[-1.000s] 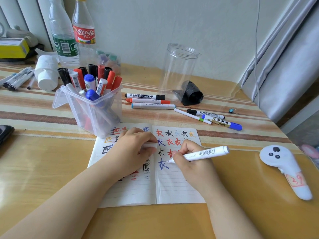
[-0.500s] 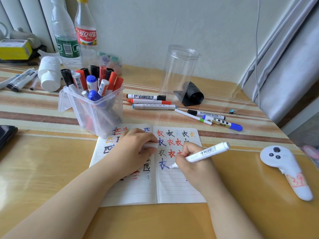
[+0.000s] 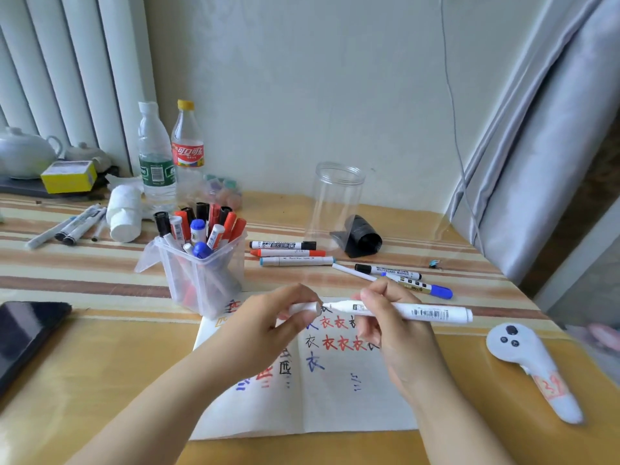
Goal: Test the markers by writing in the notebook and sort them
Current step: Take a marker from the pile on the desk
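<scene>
Head view: both hands are raised just above the open notebook [image 3: 339,397], which lies flat on the counter [image 3: 100,370]. The right hand [image 3: 392,333] grips a white marker [image 3: 422,312] held level, its tip pointing toward the left hand [image 3: 268,325], whose fingers pinch the white cap [image 3: 303,308] just beside that tip; cap and tip look barely apart. The notebook's pages carry red, blue and black characters. Behind the notebook's left corner stands a clear plastic bin [image 3: 201,280] full of upright markers. Behind the notebook's right page, several loose markers [image 3: 288,253] lie flat near a clear empty jar [image 3: 337,203]. Right of the notebook rests a white controller [image 3: 530,360].
</scene>
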Available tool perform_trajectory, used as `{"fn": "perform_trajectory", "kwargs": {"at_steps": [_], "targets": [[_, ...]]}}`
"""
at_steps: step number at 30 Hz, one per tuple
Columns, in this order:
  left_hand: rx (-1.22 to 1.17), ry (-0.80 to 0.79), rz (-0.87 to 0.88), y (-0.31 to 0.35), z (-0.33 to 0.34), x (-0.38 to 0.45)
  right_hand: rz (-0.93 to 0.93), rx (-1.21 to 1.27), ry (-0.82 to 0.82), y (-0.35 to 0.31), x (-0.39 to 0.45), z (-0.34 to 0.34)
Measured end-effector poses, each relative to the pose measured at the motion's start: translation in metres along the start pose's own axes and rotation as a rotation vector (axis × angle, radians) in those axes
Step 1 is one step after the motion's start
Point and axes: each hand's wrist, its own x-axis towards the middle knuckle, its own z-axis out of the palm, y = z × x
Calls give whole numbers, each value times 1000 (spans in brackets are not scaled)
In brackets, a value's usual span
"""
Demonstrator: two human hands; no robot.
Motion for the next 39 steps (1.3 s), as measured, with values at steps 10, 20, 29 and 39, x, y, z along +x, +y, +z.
{"fn": "perform_trajectory", "kwargs": {"at_steps": [10, 20, 29, 39], "targets": [[-5, -36, 16, 23, -8, -25, -12, -40, -114, -8, -12, 16], [74, -5, 44, 19, -18, -40, 89, 116, -21, -2, -13, 41], [64, 43, 49, 10, -23, -50, 132, 135, -70, 6, -10, 63], [137, 149, -207, -12, -44, -46, 104, -33, 14, 0, 20, 66]]}}
